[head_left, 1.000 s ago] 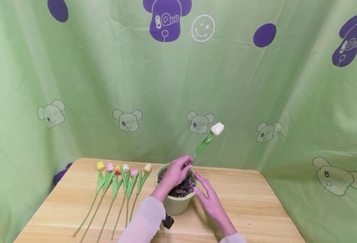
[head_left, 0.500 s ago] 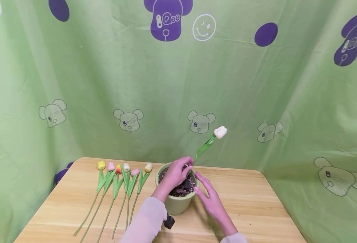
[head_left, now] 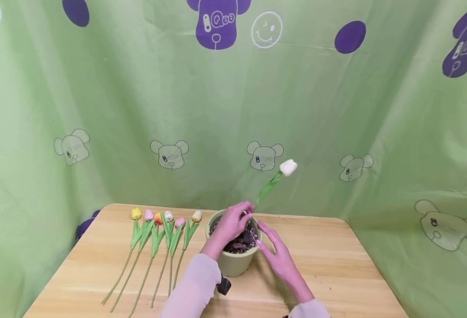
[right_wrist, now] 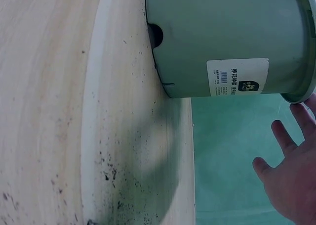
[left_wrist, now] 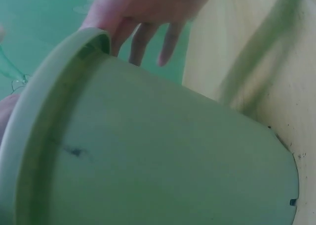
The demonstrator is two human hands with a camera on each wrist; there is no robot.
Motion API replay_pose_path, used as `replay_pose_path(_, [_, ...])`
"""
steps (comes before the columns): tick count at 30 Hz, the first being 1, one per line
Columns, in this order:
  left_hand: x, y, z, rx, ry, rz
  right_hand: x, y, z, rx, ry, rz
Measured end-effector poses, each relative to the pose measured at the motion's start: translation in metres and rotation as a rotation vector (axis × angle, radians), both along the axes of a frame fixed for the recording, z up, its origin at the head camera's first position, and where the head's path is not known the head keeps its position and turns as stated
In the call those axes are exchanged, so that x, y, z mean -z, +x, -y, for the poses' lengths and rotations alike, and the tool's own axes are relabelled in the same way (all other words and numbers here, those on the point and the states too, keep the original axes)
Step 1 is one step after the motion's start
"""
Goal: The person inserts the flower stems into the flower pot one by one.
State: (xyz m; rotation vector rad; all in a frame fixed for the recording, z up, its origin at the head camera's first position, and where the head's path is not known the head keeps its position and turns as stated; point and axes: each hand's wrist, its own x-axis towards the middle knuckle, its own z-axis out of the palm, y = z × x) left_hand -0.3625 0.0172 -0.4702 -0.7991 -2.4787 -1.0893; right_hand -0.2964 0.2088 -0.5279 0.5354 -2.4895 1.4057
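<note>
Pinches the white tulip (head_left: 270,186) low on the stem between curled fingers and thumb of the left hand (head_left: 233,221), over the far right part of the pot (head_left: 234,266). Shows a clear slant there, up and to the right, with the bloom well above the rim; cannot tell, behind the fingers, how deep in the soil (head_left: 238,246) or even whether planted at all. Rests the right hand (head_left: 280,259) lightly against the right side of the rim, with fingers extended and nothing gripped. Shows also six tulips (head_left: 155,243) laid in a row on the counter (head_left: 317,249), to the left of the pot, with blooms toward the far edge. Looks likely to topple or lean further if let go at this slant — especially if shallow, in soil seemingly loose, with a bloom heavy at the top. Could bend or slip in the pinch if pushed hard against something firm below. Could shift or tilt the pot if pressed sideways, given so light a brace. Could spill grains beside the specks (right_wrist: 111,174) if worked roughly near the rim — or nudge the nearest stems with the left sleeve (head_left: 197,285) if drawn back carelessly.
</note>
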Motion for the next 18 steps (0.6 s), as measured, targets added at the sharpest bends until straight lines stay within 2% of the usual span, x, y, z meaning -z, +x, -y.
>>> replay_pose_path(9, [0.0003,-0.0012,-0.0030,0.017,-0.009,0.003,0.0027,0.0000,-0.0034,0.008,-0.008,-0.015])
replay_pose_path(18, [-0.0006,-0.0051,-0.0011,0.004,-0.009,-0.006,0.0017,-0.0028,-0.0001,0.005,-0.020,-0.007])
